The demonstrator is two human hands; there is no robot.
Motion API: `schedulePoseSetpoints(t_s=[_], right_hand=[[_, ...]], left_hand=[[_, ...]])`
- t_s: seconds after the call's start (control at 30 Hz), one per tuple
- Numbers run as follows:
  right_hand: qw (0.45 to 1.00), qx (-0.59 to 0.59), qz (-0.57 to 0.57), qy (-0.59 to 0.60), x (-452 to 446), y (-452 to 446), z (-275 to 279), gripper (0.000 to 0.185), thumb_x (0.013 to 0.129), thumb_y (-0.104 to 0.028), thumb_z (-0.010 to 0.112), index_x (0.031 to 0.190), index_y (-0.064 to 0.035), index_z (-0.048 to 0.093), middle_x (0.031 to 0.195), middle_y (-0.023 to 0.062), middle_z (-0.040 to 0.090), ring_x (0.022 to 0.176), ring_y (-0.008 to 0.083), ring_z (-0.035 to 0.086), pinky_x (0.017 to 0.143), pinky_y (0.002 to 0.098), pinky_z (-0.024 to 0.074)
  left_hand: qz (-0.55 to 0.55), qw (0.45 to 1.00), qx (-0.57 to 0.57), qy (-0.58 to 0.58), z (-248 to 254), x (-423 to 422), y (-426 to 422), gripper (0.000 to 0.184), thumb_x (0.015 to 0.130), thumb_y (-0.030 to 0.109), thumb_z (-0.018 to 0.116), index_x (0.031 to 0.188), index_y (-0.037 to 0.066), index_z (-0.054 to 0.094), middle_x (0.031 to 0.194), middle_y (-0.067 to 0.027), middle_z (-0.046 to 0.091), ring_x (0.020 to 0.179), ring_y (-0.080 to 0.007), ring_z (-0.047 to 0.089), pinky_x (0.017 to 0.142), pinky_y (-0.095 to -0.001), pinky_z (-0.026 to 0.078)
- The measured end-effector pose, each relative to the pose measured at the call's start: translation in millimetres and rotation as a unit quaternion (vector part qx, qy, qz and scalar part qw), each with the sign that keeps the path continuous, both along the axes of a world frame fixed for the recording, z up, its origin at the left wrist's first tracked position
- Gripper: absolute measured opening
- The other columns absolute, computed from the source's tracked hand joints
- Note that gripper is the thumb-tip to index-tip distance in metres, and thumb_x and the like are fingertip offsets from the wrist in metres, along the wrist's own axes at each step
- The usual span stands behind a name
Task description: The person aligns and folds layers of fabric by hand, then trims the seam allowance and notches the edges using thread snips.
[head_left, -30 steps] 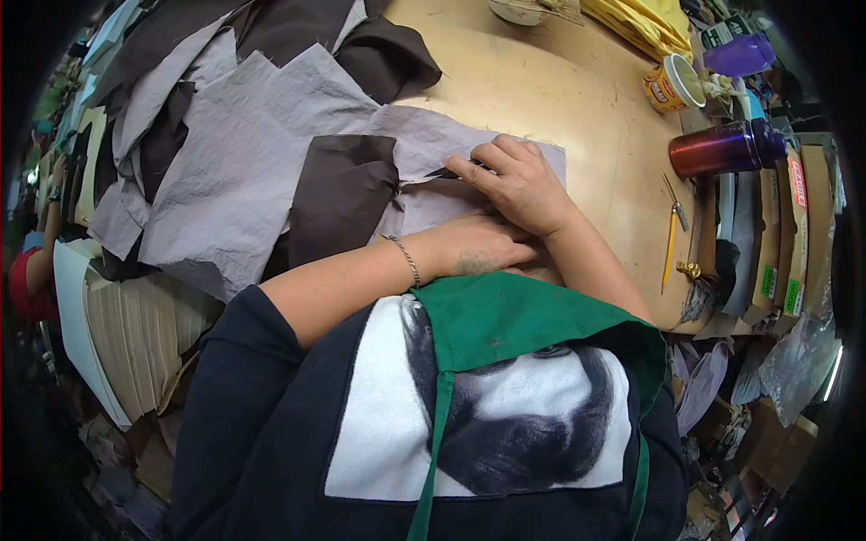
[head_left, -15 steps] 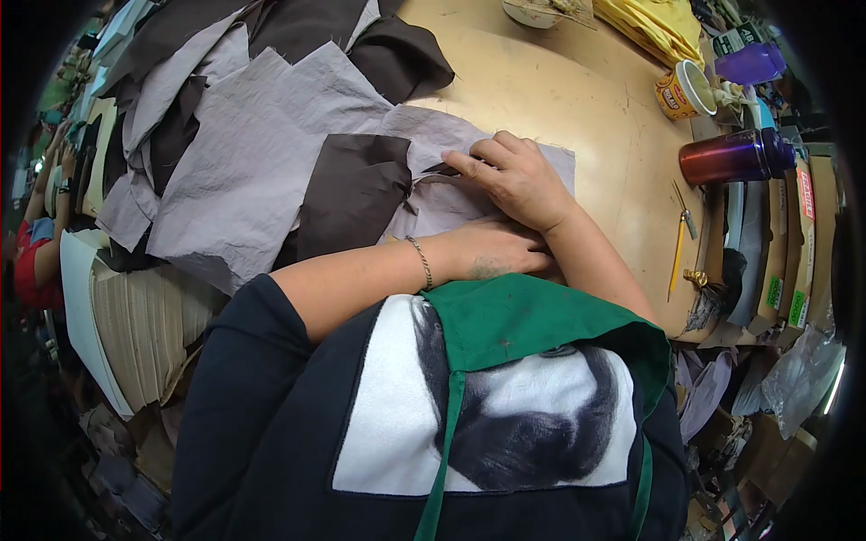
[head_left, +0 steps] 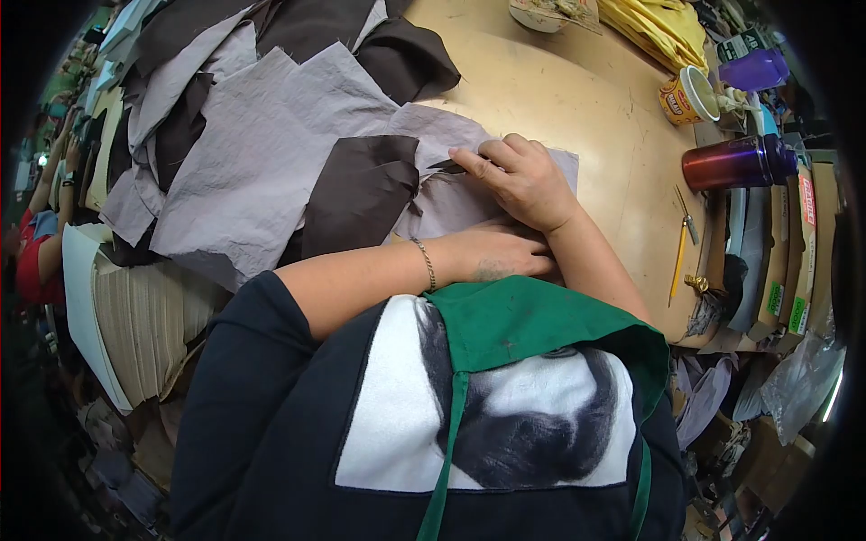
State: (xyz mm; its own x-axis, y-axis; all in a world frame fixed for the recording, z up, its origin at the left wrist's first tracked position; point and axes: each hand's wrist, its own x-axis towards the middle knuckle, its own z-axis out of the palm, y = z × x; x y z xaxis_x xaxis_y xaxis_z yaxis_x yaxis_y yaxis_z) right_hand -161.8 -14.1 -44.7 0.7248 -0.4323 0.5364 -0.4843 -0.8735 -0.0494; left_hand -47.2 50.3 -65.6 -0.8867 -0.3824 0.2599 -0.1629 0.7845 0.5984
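Note:
My left hand (head_left: 505, 252), a chain bracelet at its wrist, lies palm down at the near edge of the grey-lilac fabric (head_left: 298, 135), its fingers stretched out and partly hidden by my right forearm. Just above it, my right hand (head_left: 528, 185) is closed over the fabric's right part. A small dark pointed thing (head_left: 442, 167) shows at its fingertips; most of it is hidden, so I cannot tell its kind. To the left of these fingers, a dark brown cloth piece (head_left: 361, 194) lies on the grey-lilac fabric, its right edge gathered and creased.
More dark brown cloth (head_left: 406, 59) is heaped at the far left. On the right of the wooden table (head_left: 622, 108) are a purple-red bottle (head_left: 726, 167), a paper cup (head_left: 686, 96) and a yellow pencil (head_left: 677, 261). Yellow cloth (head_left: 658, 32) lies at the back. A thick paper stack (head_left: 149, 311) stands left.
The whole view has shifted slightly. My right hand keeps its closed hold at nearly the same spot, and my left hand still lies flat. The cloth has barely moved.

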Motion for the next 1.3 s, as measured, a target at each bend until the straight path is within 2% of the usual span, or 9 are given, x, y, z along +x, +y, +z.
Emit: schedulePoseSetpoints(t_s=[0.07,0.17,0.27,0.37,0.57,0.77,0.87,0.97,1.3], right_hand=[[1.000,-0.002,0.000,-0.006,1,0,1,0.040,0.074,-0.015,0.060,0.114,-0.0197,0.064,0.084,-0.0025,0.056,0.069,0.0165,0.052,0.059,0.0295,0.0468],[0.987,0.004,0.000,-0.158,10,-12,14,0.043,0.073,-0.010,0.063,0.115,-0.0174,0.064,0.082,0.0001,0.056,0.067,0.0189,0.053,0.058,0.0315,0.0468],[0.985,-0.025,0.003,-0.171,6,-21,35,0.046,0.072,-0.007,0.065,0.117,-0.0156,0.062,0.079,0.0019,0.055,0.064,0.0215,0.053,0.056,0.0333,0.0468],[0.998,-0.035,-0.034,-0.049,-12,-10,38,0.048,0.072,-0.011,0.061,0.119,-0.0195,0.061,0.082,-0.0009,0.055,0.071,0.0180,0.054,0.060,0.0300,0.0448],[0.995,0.037,-0.022,0.085,-25,21,37,0.047,0.071,-0.015,0.058,0.118,-0.0210,0.062,0.089,-0.0020,0.055,0.079,0.0169,0.053,0.066,0.0308,0.0430],[0.994,0.043,-0.007,0.100,-20,26,33,0.047,0.073,-0.015,0.056,0.119,-0.0199,0.061,0.089,-0.0020,0.054,0.080,0.0168,0.052,0.069,0.0309,0.0420],[0.994,0.034,-0.017,0.103,-17,26,29,0.044,0.074,-0.017,0.056,0.118,-0.0201,0.061,0.088,-0.0023,0.053,0.080,0.0163,0.052,0.068,0.0309,0.0418],[0.995,0.020,-0.004,0.094,-10,24,24,0.036,0.079,-0.020,0.056,0.114,-0.0202,0.062,0.086,-0.0040,0.053,0.081,0.0144,0.052,0.067,0.0293,0.0416],[0.998,0.036,-0.013,0.043,6,20,4,0.035,0.079,-0.021,0.056,0.113,-0.0195,0.061,0.083,-0.0023,0.052,0.074,0.0155,0.054,0.062,0.0295,0.0460]], left_hand=[[-0.013,1.000,0.011,-0.024,3,0,-2,0.032,0.088,0.027,0.045,0.111,0.011,0.059,0.116,-0.0127,0.057,0.114,-0.0307,0.051,0.099,-0.0439,0.037],[-0.047,0.998,-0.002,0.029,4,2,1,0.035,0.088,0.029,0.045,0.117,0.013,0.057,0.128,-0.0115,0.051,0.125,-0.0305,0.044,0.105,-0.0474,0.031],[-0.048,0.998,-0.010,-0.026,9,1,0,0.037,0.088,0.030,0.044,0.121,0.016,0.054,0.136,-0.0107,0.045,0.134,-0.0299,0.035,0.110,-0.0505,0.024],[-0.045,0.998,-0.020,-0.025,5,0,0,0.037,0.088,0.030,0.043,0.121,0.017,0.054,0.137,-0.0112,0.044,0.136,-0.0304,0.032,0.111,-0.0492,0.022],[-0.044,0.999,0.023,0.023,1,-1,-1,0.034,0.087,0.030,0.044,0.113,0.016,0.061,0.127,-0.0105,0.053,0.123,-0.0308,0.046,0.104,-0.0460,0.032],[-0.053,0.994,0.030,0.089,-7,-6,-2,0.035,0.087,0.028,0.045,0.115,0.016,0.062,0.114,-0.0118,0.060,0.108,-0.0283,0.055,0.093,-0.0390,0.042],[-0.044,0.995,0.001,0.086,-7,-6,-2,0.034,0.088,0.027,0.045,0.116,0.016,0.062,0.115,-0.0120,0.060,0.108,-0.0282,0.055,0.095,-0.0385,0.041],[-0.068,0.989,0.127,0.023,8,-1,-4,0.040,0.091,0.025,0.041,0.127,0.012,0.054,0.128,-0.0160,0.053,0.119,-0.0303,0.050,0.103,-0.0373,0.037],[-0.113,0.978,0.172,-0.037,15,-1,-7,0.041,0.092,0.025,0.042,0.124,0.003,0.055,0.129,-0.0178,0.053,0.121,-0.0298,0.049,0.104,-0.0361,0.036]])
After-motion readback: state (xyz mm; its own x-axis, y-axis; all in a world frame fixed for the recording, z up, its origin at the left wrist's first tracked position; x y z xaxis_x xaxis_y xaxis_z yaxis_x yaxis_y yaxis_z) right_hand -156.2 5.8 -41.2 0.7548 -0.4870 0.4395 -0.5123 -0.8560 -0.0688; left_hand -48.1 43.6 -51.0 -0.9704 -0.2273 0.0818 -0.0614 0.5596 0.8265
